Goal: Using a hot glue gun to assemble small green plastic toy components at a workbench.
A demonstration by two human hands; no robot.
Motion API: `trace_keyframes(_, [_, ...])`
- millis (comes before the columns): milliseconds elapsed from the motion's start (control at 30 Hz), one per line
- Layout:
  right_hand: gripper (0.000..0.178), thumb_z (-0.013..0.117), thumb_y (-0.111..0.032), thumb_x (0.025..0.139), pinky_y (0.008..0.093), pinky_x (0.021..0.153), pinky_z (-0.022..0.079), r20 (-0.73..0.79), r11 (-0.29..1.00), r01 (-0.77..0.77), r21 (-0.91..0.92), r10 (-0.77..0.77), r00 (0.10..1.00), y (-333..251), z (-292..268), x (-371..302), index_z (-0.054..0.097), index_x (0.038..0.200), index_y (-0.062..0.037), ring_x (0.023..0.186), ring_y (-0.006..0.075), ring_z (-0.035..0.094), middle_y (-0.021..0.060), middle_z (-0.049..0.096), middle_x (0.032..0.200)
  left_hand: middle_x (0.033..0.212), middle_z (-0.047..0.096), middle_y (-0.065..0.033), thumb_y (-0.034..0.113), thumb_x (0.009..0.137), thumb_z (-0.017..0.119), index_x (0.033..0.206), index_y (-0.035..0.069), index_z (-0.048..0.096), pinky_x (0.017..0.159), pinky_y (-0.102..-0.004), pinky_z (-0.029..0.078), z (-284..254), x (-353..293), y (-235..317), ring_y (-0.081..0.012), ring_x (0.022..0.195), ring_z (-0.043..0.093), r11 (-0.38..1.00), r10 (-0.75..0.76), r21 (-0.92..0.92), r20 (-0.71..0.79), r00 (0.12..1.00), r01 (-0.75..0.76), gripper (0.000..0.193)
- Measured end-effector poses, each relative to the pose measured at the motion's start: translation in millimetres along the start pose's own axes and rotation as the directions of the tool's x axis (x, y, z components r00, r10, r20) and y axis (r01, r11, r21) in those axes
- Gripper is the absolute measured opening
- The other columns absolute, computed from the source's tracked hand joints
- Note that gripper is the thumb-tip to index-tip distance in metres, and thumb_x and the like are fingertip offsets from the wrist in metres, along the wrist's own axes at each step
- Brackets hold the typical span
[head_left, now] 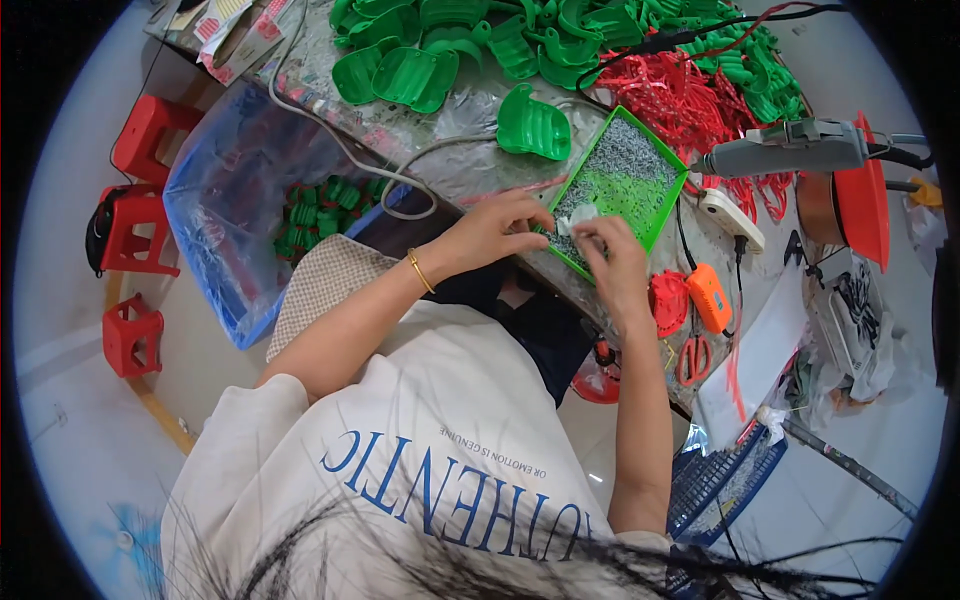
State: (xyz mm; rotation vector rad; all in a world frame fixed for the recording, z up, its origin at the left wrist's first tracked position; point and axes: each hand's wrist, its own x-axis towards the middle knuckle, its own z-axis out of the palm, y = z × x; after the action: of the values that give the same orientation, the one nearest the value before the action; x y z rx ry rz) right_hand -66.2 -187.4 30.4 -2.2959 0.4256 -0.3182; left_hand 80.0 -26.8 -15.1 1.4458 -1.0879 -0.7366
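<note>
A shallow green tray point(668, 213) with many tiny grey screw-like pieces point(622, 148) lies near the table edge in front of me. Over its near left part, my right hand point(615, 262) is closed, thumb and fingers pinching a small crumpled white piece point(576, 218) whose kind I cannot make out. My left hand point(492, 236) hovers at the tray's left edge, thumb and fingers apart, with nothing visible in it. A curved green plastic part point(533, 124) lies just beyond the tray's left side.
More green parts point(415, 78) and red cords point(650, 95) pile up at the back. A grey electric screwdriver point(785, 155) points in from the right, above a white power strip point(732, 218). Orange-handled scissors point(694, 360) lie nearer me. A blue plastic-lined bin point(215, 215) stands left.
</note>
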Motion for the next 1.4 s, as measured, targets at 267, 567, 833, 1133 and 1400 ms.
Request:
trace_keyframes(267, [0.015,0.063,-0.003,0.084,0.027,0.07,0.046,-0.161,0.994,0.076,-0.079,-0.088,0.983,31.3,7.5,40.3,0.066,0.098,-0.0021,0.077,0.0144,0.058,0.0067,0.061,0.089,0.093,0.056,-0.0036,0.013,0.083,0.071,0.099,0.006,0.064,0.067,-0.0258,0.044,-0.2,2.4,1.4,-0.0103,0.074,0.055,0.999,0.025,0.022,-0.003,1.0,-0.025,0.019])
trace_keyframes(567, [0.016,0.064,-0.003,0.083,0.0275,0.07,0.047,-0.057,0.989,0.118,-0.093,-0.123,0.991,18.7,12.6,17.3,0.067,0.098,-0.0024,0.081,0.0178,0.061,0.0082,0.061,0.091,0.093,0.055,-0.003,0.013,0.082,0.071,0.099,0.006,0.065,0.067,-0.0252,0.044,-5.0,3.3,-0.4,-0.0101,0.074,0.053,0.999,-0.03,0.044,0.038,0.999,0.028,0.019])
trace_keyframes(833, [0.013,0.065,-0.004,0.083,0.0277,0.069,0.047,-0.016,0.992,0.123,-0.024,-0.123,0.992,13.3,11.9,14.4,0.067,0.096,-0.0023,0.077,0.0185,0.06,0.0097,0.062,0.091,0.094,0.057,-0.0022,0.013,0.082,0.071,0.099,0.006,0.065,0.067,-0.0249,0.044,-4.1,3.0,0.2,-0.0097,0.073,0.053,1.0,0.016,0.016,0.017,1.0,-0.016,0.019])
trace_keyframes(1133, [0.014,0.066,-0.01,0.083,0.0252,0.066,0.044,-0.282,0.984,-0.176,-0.029,0.161,0.946,38.1,-12.0,34.2,0.068,0.094,-0.0026,0.073,0.0162,0.057,0.0072,0.06,0.084,0.095,0.057,-0.0022,0.015,0.082,0.072,0.1,0.006,0.065,0.068,-0.0249,0.045,-3.8,2.0,0.5,-0.0099,0.075,0.054,1.0,-0.007,-0.012,0.021,1.0,0.008,0.021])
trace_keyframes(1400, [0.013,0.065,-0.006,0.082,0.0278,0.071,0.046,-0.274,0.99,-0.126,-0.071,0.102,0.956,24.9,-4.8,16.6,0.067,0.095,-0.0028,0.076,0.0181,0.058,0.0086,0.062,0.089,0.096,0.057,-0.0018,0.015,0.082,0.071,0.101,0.006,0.066,0.07,-0.0253,0.045,-5.2,1.5,-0.2,-0.0098,0.077,0.053,0.999,-0.025,-0.022,0.023,0.999,0.025,0.022])
